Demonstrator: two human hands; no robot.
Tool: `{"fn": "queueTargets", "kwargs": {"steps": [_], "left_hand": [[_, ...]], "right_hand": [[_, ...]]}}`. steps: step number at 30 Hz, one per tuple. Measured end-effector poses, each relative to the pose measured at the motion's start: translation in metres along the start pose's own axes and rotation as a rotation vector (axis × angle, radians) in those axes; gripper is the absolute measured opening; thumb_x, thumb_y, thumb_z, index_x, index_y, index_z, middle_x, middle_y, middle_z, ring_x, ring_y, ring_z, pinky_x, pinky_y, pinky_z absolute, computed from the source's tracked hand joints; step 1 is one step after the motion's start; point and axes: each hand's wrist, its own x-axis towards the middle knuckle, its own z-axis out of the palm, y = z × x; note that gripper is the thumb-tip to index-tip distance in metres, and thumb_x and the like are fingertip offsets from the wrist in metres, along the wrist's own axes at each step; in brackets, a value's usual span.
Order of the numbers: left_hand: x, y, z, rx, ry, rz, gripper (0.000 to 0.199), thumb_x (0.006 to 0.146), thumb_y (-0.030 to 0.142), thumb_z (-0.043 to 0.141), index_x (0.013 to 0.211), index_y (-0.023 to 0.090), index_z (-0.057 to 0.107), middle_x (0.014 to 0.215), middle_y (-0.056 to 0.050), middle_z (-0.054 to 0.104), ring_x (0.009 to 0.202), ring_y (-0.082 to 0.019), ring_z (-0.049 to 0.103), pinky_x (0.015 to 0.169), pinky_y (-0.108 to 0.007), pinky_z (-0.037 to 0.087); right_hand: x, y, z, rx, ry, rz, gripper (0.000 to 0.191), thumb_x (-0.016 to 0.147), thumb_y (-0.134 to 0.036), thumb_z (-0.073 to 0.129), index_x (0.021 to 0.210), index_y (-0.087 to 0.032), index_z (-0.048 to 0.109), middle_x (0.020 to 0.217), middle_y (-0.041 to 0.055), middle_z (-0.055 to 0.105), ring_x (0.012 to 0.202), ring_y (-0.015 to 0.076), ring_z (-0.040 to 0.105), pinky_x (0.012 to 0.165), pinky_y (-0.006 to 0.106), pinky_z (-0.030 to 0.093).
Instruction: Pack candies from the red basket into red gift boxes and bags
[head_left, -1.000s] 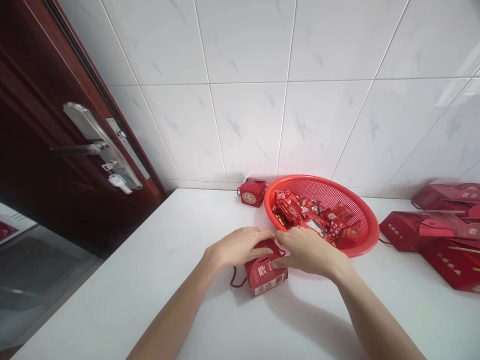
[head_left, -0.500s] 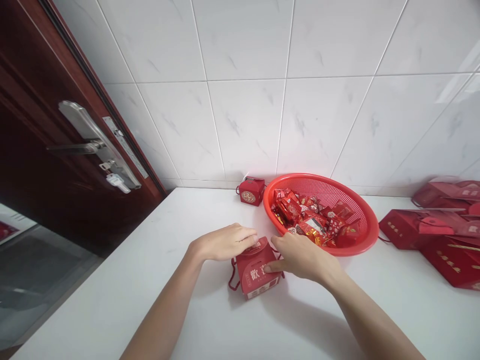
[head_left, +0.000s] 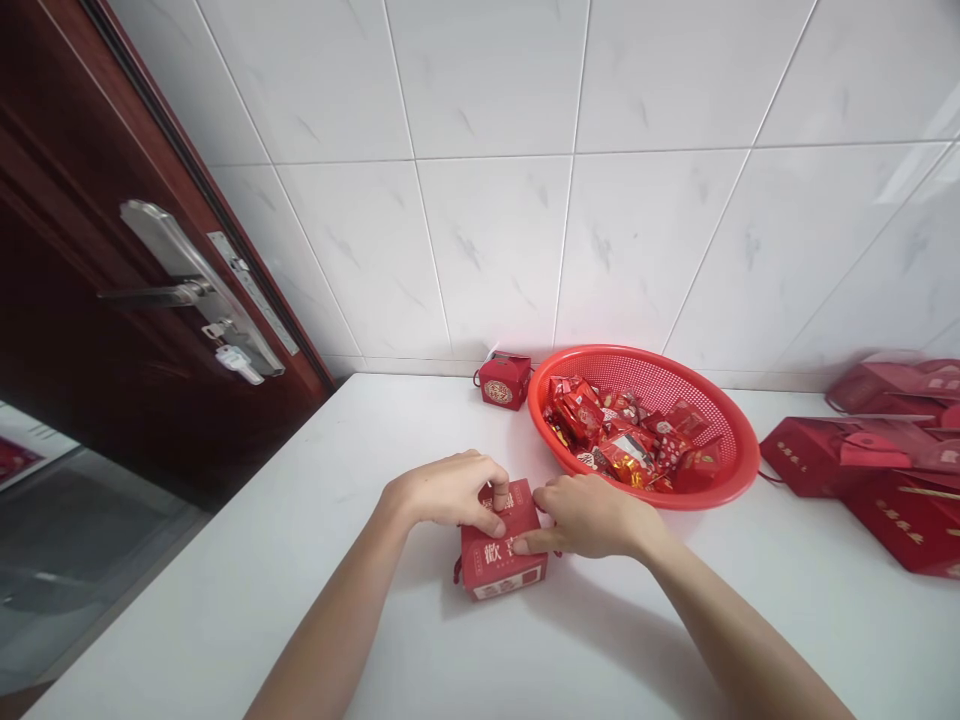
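Gift box [head_left: 501,560] gripped by my left hand [head_left: 446,492] and right hand [head_left: 592,517], both closed on its top, red mesh basket [head_left: 645,375] just right.

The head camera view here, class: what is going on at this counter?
A person handles a small red gift box on a white counter, left hand with fingers on its top, right hand at its front. Nearby sits a red plastic basket of red wrapped packets; another small red box stands by the tiled wall.

This is a home interior, perhaps a kitchen: marble-look white wall tiles [head_left: 487,250] rise behind a white countertop [head_left: 225,610], beside a dark red-brown door [head_left: 90,390] with a steel lever lock [head_left: 202,290] and keys [head_left: 238,364].
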Motion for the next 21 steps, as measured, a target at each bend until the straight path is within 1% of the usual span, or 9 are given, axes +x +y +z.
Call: {"fn": "queueTargets", "kwargs": {"steps": [2,5,7,9,12,14,17,19,21], "left_hand": [[0.000,-0.002,0.000,-0.006,-0.006,0.001,0.022,0.070,0.031,0.074,0.069,0.021,0.056,0.072,0.003,0.057,0.065,-0.014,0.048,0.054,-0.027,0.034],[0.000,-0.003,-0.001,-0.008,-0.009,0.003,0.022,0.070,0.032,0.075,0.069,0.021,0.056,0.071,0.004,0.057,0.063,-0.014,0.047,0.053,-0.027,0.033],[0.000,-0.003,-0.001,-0.002,-0.010,0.009,0.023,0.070,0.031,0.075,0.067,0.021,0.054,0.069,0.004,0.055,0.062,-0.014,0.046,0.053,-0.027,0.033],[0.000,-0.002,-0.001,0.000,-0.011,0.010,0.024,0.071,0.031,0.075,0.067,0.021,0.053,0.069,0.004,0.054,0.062,-0.014,0.046,0.053,-0.027,0.032],[-0.001,-0.002,-0.002,-0.009,-0.010,0.003,0.022,0.070,0.031,0.075,0.070,0.021,0.056,0.071,0.004,0.056,0.066,-0.014,0.049,0.055,-0.027,0.033],[-0.002,-0.003,-0.002,-0.017,-0.008,-0.004,0.020,0.070,0.031,0.075,0.071,0.021,0.057,0.075,0.004,0.058,0.069,-0.015,0.051,0.057,-0.027,0.034],[-0.003,-0.004,-0.003,-0.015,-0.001,-0.014,0.021,0.070,0.032,0.075,0.071,0.021,0.057,0.077,0.004,0.059,0.070,-0.015,0.051,0.057,-0.027,0.034],[-0.003,-0.005,-0.004,-0.014,0.001,-0.020,0.023,0.070,0.033,0.075,0.070,0.021,0.056,0.074,0.004,0.057,0.067,-0.015,0.049,0.056,-0.027,0.033],[-0.004,-0.005,-0.004,-0.009,-0.001,-0.021,0.025,0.070,0.034,0.075,0.067,0.021,0.053,0.070,0.004,0.054,0.063,-0.014,0.046,0.054,-0.027,0.032]], "right_hand": [[0.003,0.003,0.003,0.042,-0.005,-0.016,0.050,0.094,-0.063,0.055,0.071,-0.019,0.058,0.082,0.0083,0.070,0.074,0.0232,0.066,0.055,0.030,0.032],[0.005,0.006,0.006,0.116,-0.002,0.002,0.051,0.090,-0.065,0.057,0.067,-0.020,0.052,0.075,0.0055,0.065,0.066,0.0198,0.061,0.053,0.029,0.032],[0.006,0.007,0.007,0.163,-0.001,0.023,0.049,0.087,-0.066,0.060,0.071,-0.021,0.052,0.076,0.0044,0.063,0.066,0.0188,0.059,0.052,0.028,0.032],[0.007,0.008,0.008,0.220,0.014,0.036,0.047,0.082,-0.066,0.065,0.080,-0.021,0.054,0.081,0.0036,0.064,0.068,0.0182,0.058,0.052,0.027,0.033],[0.009,0.008,0.010,0.278,0.060,0.052,0.049,0.077,-0.066,0.071,0.086,-0.021,0.052,0.082,0.0019,0.062,0.068,0.0167,0.055,0.051,0.026,0.033],[0.011,0.007,0.011,0.307,0.081,0.053,0.048,0.074,-0.063,0.074,0.083,-0.022,0.051,0.077,-0.0001,0.059,0.064,0.0152,0.052,0.050,0.026,0.031],[0.011,0.004,0.009,0.367,0.096,0.055,0.045,0.073,-0.054,0.078,0.072,-0.022,0.046,0.068,-0.0031,0.053,0.059,0.0122,0.046,0.048,0.026,0.028],[0.009,0.001,0.007,0.416,0.083,0.062,0.046,0.074,-0.049,0.078,0.065,-0.021,0.043,0.063,-0.0041,0.050,0.056,0.0106,0.042,0.048,0.025,0.027],[0.005,0.000,0.004,0.493,0.066,0.059,0.043,0.077,-0.045,0.078,0.063,-0.021,0.044,0.060,-0.0045,0.050,0.054,0.0100,0.043,0.048,0.025,0.028]]}}
